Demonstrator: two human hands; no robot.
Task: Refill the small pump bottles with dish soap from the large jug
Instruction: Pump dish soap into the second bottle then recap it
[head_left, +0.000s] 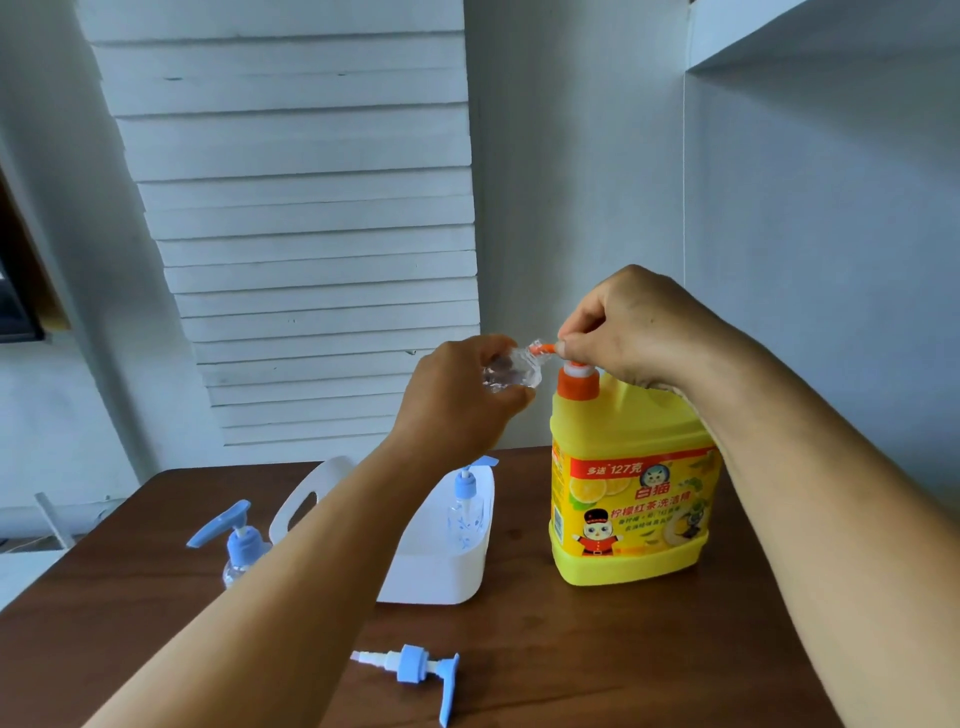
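Observation:
A large yellow jug of dish soap (631, 499) with an orange pump stands on the brown table (597, 649). My right hand (639, 327) presses down on the jug's pump head. My left hand (457, 395) holds a small clear bottle (511, 371) tilted, its mouth at the orange nozzle. The bottle's blue pump top (415, 667) lies loose on the table near me. A second small pump bottle (240, 545) stands at the left. A third (467, 506) stands inside a white caddy (441, 566).
The white caddy with a handle sits between my forearms, left of the jug. A wall with white slats rises behind the table. The table's left edge runs diagonally near the standing pump bottle.

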